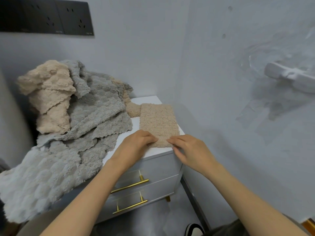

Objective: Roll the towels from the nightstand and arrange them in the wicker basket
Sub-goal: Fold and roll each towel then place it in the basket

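Starting the roll is the step in hand, judging by how both hands meet at the near end of the folded beige towel (158, 121): the left hand (136, 143) and the right hand (189, 150) each pinch that end, fingers (151, 138) curled onto the pile and lifting a small ridge of it. This towel lies as a narrow strip along the right edge of the nightstand (162, 160), its near end at the front right corner and its length running toward the back. The next move probably calls for turning that pinched end over on itself and rolling it away toward the back edge, keeping both sides even so the roll stays tight and does not slip off the right edge. Below the hands, the white drawer fronts carry two brass handles (131, 185), and a shoe (194, 229) shows on the floor. Left of the strip, a heap of grey towels (95, 116) covers the left side of the top and spills over its front left corner, with a crumpled beige towel (49, 99) heaped on it at the back left; these seem not yet rolled. No wicker basket is in view. Beyond stands a pale wall with dark sockets (46, 16) at upper left.
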